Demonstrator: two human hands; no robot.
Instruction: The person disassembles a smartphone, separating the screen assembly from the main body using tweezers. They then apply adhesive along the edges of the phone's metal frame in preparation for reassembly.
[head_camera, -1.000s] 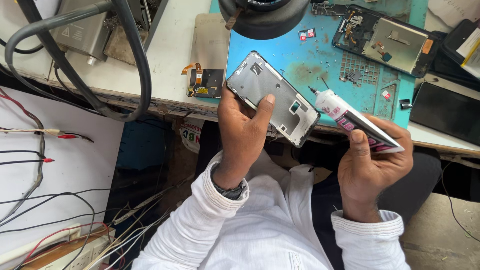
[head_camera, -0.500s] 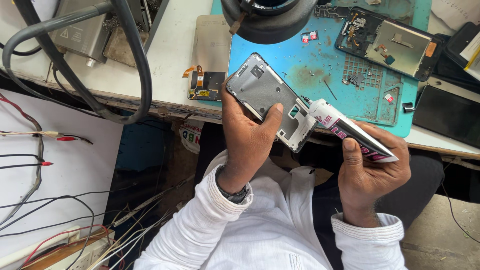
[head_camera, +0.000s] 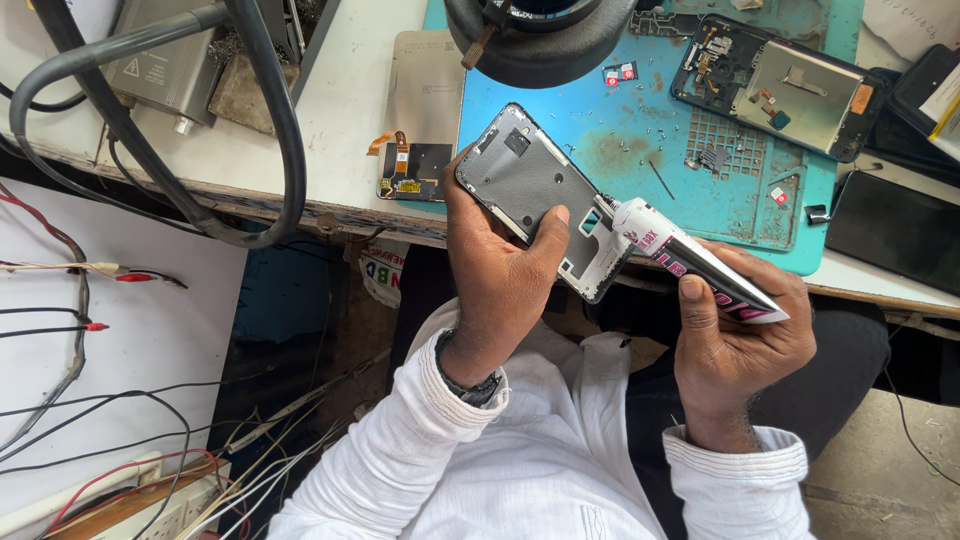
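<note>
Gripping a grey phone frame (head_camera: 535, 195) in the left hand (head_camera: 500, 270) over the counter's (head_camera: 340, 120) front edge; right hand (head_camera: 745, 335) clamped on a glue tube (head_camera: 690, 262), nozzle touching the frame's edge.

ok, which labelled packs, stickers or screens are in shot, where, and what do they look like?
Glue tube: in right hand, white, pink-and-black print, nozzle at phone frame held by left hand.
Warning sticker: top left, triangle on grey metal box.
Dark screen panel: right, flat on bench, black rectangle.
</note>
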